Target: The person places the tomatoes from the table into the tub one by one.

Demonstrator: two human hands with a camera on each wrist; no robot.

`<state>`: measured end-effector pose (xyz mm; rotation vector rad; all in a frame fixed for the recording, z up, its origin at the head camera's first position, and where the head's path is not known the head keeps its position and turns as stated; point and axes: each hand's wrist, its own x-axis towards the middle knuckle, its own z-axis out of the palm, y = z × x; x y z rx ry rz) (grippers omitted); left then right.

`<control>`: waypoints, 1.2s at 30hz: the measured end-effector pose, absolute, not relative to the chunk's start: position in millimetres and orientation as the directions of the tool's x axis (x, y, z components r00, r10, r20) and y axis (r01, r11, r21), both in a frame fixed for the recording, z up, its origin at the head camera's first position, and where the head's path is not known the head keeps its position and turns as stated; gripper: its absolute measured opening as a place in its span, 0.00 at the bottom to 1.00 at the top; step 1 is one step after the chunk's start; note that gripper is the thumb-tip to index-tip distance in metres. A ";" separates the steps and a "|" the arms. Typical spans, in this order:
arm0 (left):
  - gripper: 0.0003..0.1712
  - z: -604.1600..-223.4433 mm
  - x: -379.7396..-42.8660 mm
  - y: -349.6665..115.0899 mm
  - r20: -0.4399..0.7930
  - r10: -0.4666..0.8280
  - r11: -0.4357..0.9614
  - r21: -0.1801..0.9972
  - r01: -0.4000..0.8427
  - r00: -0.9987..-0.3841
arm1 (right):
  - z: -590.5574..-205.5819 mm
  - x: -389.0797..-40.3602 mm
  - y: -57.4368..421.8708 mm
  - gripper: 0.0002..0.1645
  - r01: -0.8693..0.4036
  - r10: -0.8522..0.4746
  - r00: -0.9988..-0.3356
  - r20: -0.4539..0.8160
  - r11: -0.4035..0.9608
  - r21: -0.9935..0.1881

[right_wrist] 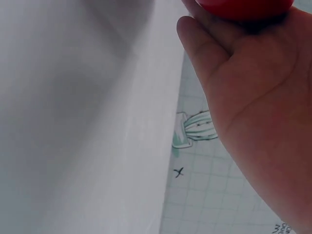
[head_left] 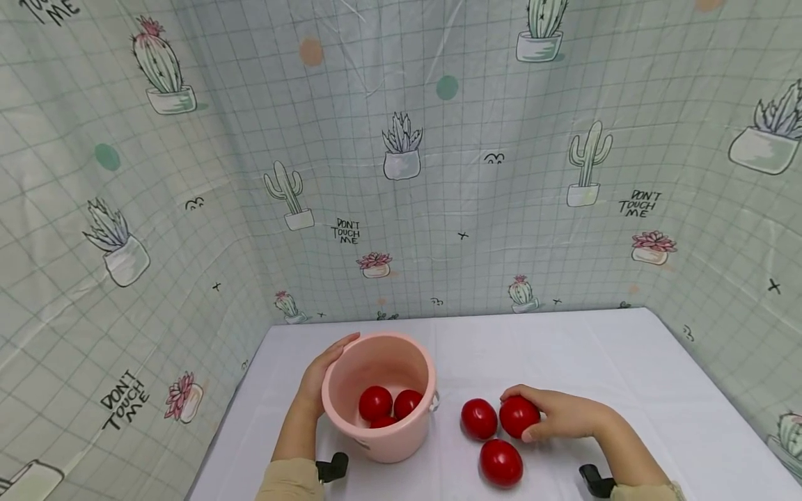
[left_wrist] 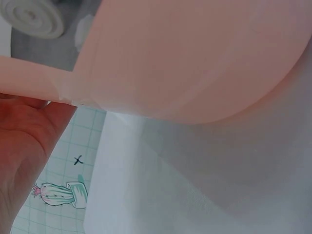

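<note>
A pink bucket [head_left: 401,440] stands on the white-covered table, with several glossy red balls [head_left: 375,403] inside. My left hand [head_left: 322,372] holds its left side, fingers curved along the rim. In the left wrist view the left palm [left_wrist: 22,141] lies against a pink strip by the bucket wall [left_wrist: 195,58], which hides the fingertips. To the right of the bucket, my right hand [head_left: 560,414] grips a red ball [head_left: 519,416] between thumb and fingers. That ball [right_wrist: 248,7] shows at the top of the right wrist view. Two more red balls [head_left: 479,419] [head_left: 500,463] lie close beside it.
The table cover [head_left: 539,355] is white and runs to a cactus-print grid curtain [head_left: 464,188] at the back and sides. A small grey handle fitting [head_left: 435,401] juts from the bucket's right side. Black wrist mounts [head_left: 332,467] sit by both sleeves.
</note>
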<state>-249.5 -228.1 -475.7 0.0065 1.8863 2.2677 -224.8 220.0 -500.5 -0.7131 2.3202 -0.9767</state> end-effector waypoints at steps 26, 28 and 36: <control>0.29 -476.1 -251.9 -229.7 -0.114 0.158 -0.209 0.967 -0.147 -0.981 | -401.6 -279.3 173.7 0.34 -0.461 -0.732 -0.659 -0.173 0.575 -0.676; 0.29 -476.6 -252.3 -229.9 -0.118 0.153 -0.205 0.967 -0.148 -0.981 | -393.6 -283.2 167.1 0.34 -0.464 -0.745 -0.644 -0.173 0.561 -0.686; 0.28 -478.6 -254.0 -229.8 -0.121 0.148 -0.194 0.970 -0.148 -0.982 | -368.3 -293.0 140.1 0.34 -0.468 -0.751 -0.631 -0.195 0.569 -0.676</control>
